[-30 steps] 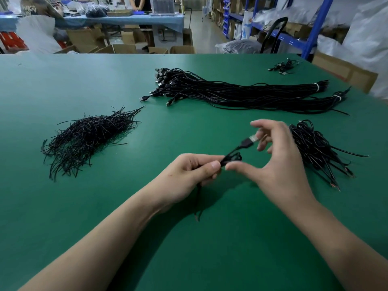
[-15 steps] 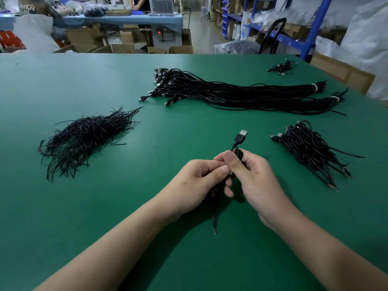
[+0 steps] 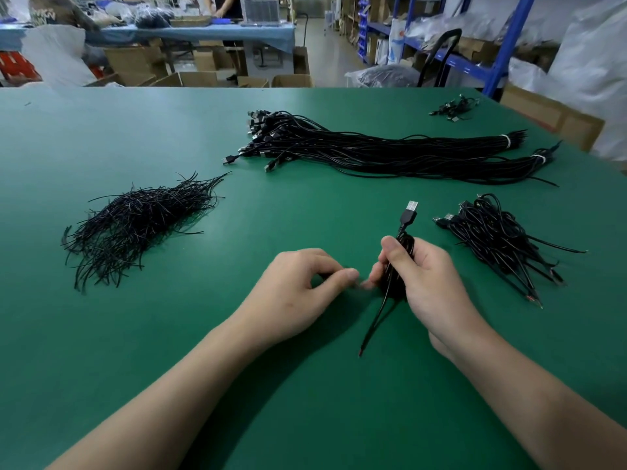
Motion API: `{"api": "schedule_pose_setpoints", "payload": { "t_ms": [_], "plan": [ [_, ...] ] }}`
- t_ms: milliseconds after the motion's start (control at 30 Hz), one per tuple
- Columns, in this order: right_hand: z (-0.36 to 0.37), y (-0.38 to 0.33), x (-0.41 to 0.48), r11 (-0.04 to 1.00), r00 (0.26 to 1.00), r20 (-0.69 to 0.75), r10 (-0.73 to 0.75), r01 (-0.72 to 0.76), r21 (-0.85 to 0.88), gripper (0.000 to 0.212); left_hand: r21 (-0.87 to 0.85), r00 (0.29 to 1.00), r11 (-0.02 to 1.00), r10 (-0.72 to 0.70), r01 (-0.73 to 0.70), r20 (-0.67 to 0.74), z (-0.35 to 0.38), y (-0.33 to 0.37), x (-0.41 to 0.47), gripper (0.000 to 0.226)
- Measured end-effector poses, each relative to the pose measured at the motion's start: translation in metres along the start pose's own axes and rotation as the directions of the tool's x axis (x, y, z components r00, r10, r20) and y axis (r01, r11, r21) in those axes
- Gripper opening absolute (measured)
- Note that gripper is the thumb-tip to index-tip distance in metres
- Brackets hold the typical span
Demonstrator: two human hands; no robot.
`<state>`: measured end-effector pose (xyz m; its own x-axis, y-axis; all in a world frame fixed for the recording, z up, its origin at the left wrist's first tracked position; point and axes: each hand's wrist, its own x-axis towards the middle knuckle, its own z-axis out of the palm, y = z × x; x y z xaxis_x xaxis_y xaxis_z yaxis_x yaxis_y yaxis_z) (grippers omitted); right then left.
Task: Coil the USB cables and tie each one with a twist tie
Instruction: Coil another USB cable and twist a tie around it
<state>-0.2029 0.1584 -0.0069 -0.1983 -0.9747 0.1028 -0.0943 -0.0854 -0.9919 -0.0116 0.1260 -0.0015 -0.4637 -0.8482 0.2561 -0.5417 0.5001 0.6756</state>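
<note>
Green-covered worktable (image 3: pixel 101 351), shelving and cartons behind: a loose heap of twist ties (image 3: pixel 135 225) lies at the left, banded bundles of uncoiled cables (image 3: pixel 390 150) across the far centre, and a pile of coiled cables (image 3: pixel 502 239) at the right. The right hand (image 3: pixel 431 283) grips a coiled USB cable (image 3: pixel 395 266) near the table's middle, thumb and fingers clamped round it, its plug (image 3: pixel 409 213) pointing away. The left hand (image 3: pixel 295 290), just beside it, has thumb and fingertips curled together; whether they pinch a tie cannot be told.
</note>
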Motion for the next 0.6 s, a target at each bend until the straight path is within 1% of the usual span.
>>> {"api": "schedule_pose_setpoints", "payload": {
  "t_ms": [67, 133, 200, 267, 333, 433, 500, 600],
  "plan": [
    [-0.002, -0.001, 0.001, 1.000, 0.999, 0.021, 0.028, -0.028, -0.008, 0.030, 0.136, 0.997, 0.990, -0.018, 0.029, -0.081, -0.011, -0.011, 0.004, 0.023],
    [-0.004, -0.002, -0.001, 0.998, 0.996, 0.073, 0.055, -0.055, -0.005, 0.030, 0.277, 0.983, 0.956, -0.045, 0.093, -0.176, -0.025, -0.026, 0.008, 0.019],
    [-0.004, -0.002, -0.002, 0.997, 0.988, 0.136, 0.067, -0.062, -0.041, 0.030, 0.395, 0.957, 0.899, -0.077, 0.188, -0.279, -0.043, -0.043, 0.010, 0.019],
    [-0.004, -0.003, -0.003, 0.992, 0.982, 0.182, 0.049, -0.027, -0.121, 0.032, 0.469, 0.920, 0.832, -0.116, 0.296, -0.374, -0.061, -0.062, 0.009, 0.024],
    [-0.004, -0.003, -0.002, 0.988, 0.975, 0.222, 0.030, 0.005, -0.154, 0.034, 0.520, 0.887, 0.761, -0.154, 0.387, -0.435, -0.075, -0.078, 0.007, 0.028],
    [-0.004, -0.003, -0.002, 0.982, 0.963, 0.269, 0.020, 0.031, -0.184, 0.032, 0.557, 0.861, 0.686, -0.210, 0.468, -0.464, -0.086, -0.094, 0.004, 0.031],
    [-0.004, -0.002, -0.002, 0.981, 0.958, 0.284, 0.022, 0.033, -0.190, 0.031, 0.560, 0.852, 0.666, -0.237, 0.493, -0.467, -0.088, -0.099, 0.003, 0.030],
    [-0.004, -0.002, -0.002, 0.977, 0.957, 0.289, 0.027, 0.036, -0.210, 0.032, 0.545, 0.848, 0.675, -0.247, 0.498, -0.468, -0.089, -0.101, 0.004, 0.027]
  ]
}}
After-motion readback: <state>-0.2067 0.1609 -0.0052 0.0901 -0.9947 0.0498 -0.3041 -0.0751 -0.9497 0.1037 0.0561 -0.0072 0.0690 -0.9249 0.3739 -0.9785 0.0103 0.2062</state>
